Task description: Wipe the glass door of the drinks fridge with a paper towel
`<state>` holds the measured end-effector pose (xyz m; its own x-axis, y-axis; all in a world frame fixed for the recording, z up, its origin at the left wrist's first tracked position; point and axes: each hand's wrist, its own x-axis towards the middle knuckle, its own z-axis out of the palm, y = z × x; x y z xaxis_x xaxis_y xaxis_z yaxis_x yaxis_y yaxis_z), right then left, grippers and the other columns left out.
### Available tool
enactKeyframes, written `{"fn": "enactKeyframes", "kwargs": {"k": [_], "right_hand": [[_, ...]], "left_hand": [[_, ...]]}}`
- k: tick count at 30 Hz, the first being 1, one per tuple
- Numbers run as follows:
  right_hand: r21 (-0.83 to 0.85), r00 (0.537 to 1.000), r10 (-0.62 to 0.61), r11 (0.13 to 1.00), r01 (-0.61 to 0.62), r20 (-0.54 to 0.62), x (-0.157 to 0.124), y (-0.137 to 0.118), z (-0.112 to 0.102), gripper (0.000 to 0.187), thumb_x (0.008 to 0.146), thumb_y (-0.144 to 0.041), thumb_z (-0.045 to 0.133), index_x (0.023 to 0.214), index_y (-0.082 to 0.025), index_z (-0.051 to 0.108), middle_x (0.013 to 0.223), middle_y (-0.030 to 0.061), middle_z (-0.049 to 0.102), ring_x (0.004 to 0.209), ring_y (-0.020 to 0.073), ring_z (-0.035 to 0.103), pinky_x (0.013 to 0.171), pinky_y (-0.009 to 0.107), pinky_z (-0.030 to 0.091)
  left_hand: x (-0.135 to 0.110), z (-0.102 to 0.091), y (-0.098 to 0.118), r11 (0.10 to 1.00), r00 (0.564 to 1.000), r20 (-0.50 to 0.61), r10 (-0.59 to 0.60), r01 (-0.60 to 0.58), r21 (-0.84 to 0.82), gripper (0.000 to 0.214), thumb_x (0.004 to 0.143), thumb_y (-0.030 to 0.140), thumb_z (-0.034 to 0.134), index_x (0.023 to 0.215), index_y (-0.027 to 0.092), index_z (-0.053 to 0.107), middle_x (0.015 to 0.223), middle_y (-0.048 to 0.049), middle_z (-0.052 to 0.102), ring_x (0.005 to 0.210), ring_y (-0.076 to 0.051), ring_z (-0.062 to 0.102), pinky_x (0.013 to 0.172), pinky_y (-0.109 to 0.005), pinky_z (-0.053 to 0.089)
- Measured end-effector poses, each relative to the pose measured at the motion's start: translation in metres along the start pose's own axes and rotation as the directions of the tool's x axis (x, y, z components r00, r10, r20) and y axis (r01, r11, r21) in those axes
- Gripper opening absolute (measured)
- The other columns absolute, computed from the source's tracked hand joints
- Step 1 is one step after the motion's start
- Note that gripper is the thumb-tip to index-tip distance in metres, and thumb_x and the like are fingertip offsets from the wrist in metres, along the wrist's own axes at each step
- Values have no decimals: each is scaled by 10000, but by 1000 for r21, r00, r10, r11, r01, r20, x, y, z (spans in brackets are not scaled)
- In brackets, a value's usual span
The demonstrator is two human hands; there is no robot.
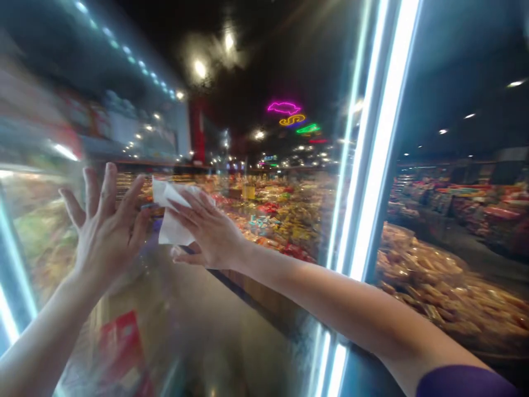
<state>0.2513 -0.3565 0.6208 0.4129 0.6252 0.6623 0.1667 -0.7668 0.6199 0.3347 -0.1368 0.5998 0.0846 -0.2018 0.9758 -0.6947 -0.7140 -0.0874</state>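
Note:
My left hand point(105, 220) is raised with its fingers spread, the palm facing away from me toward what looks like a glass pane point(248, 314). Nothing is in it. Just to its right, my right hand point(210, 226) presses a white paper tissue point(176, 229) flat beneath its fingers, with the thumb stretched out below. Parts of the tissue stick out past the fingertips on the left. Whether the left palm actually touches the glass, I cannot tell.
A bright white light strip point(380, 138) runs up along the right, with another light strip point(12, 314) at the far left. Beyond the pane, heaps of wrapped goods point(289, 215) look blurred. More packets point(446, 281) are piled on the right. A red shape point(122, 342) shows low down.

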Motion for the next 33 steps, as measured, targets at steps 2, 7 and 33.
{"fn": "enactKeyframes", "kwargs": {"k": [2,7,33], "right_hand": [[39,997,-80,996,81,-14,11,-10,2,965,914,-727,540,1583,-75,299,1688,84,288,1591,289,136,1323,452,39],[114,977,105,990,-84,-187,57,-7,-3,914,960,-607,569,1575,-6,261,1684,172,256,1586,327,112,1308,499,40],[-9,994,-93,996,93,-57,77,43,-28,954,970,-653,514,1598,-7,202,1709,186,154,1587,375,64,1305,573,38]], "left_hand": [[-2,-3,-8,1000,1000,21,-21,21,-2,548,1011,420,496,1539,311,398,1734,20,85,1580,-402,23,1221,-726,-65],[-1,-20,-23,995,994,50,-99,98,32,557,1013,389,494,1547,268,392,1734,-26,90,1579,-403,-7,1198,-726,-108],[7,-24,-17,983,982,-43,-182,183,14,571,1026,470,355,1567,288,369,1732,-55,120,1599,-352,3,1274,-666,57]]}}
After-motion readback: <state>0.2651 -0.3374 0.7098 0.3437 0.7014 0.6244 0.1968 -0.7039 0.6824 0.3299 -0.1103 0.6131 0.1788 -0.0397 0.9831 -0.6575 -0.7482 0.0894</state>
